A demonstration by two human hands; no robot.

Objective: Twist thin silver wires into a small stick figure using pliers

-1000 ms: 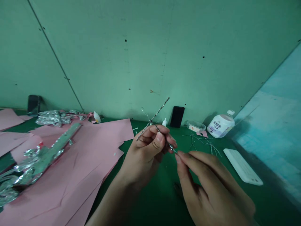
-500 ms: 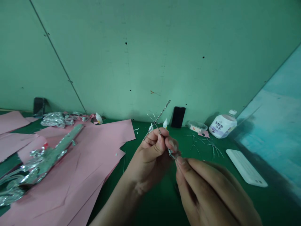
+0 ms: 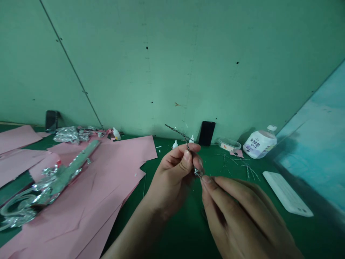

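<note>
A thin twisted wire [image 3: 185, 139] with branching ends is held between both hands above the green table. My left hand [image 3: 176, 171] pinches its stem between thumb and fingers, and the branched part sticks up above them. Lower down, my right hand [image 3: 237, 212] grips the wire's looped end with thumb and index finger. That fingertip contact is partly hidden. More twisted wire pieces [image 3: 248, 168] lie on the table to the right, beyond my right hand.
Pink sheets [image 3: 107, 172] cover the left side, with crumpled silver foil [image 3: 71, 135] and a foil-edged strip [image 3: 72, 169] on them. Small glue bottles [image 3: 116, 134], a dark phone [image 3: 207, 133], a clear tub [image 3: 229, 144], a white bottle [image 3: 260, 144] and a white slab [image 3: 287, 194] stand or lie around.
The wire has turned in my fingers: its long branch pointed up and right, and now points up and left. Both hands stay in nearly the same place. The view has shifted slightly.
</note>
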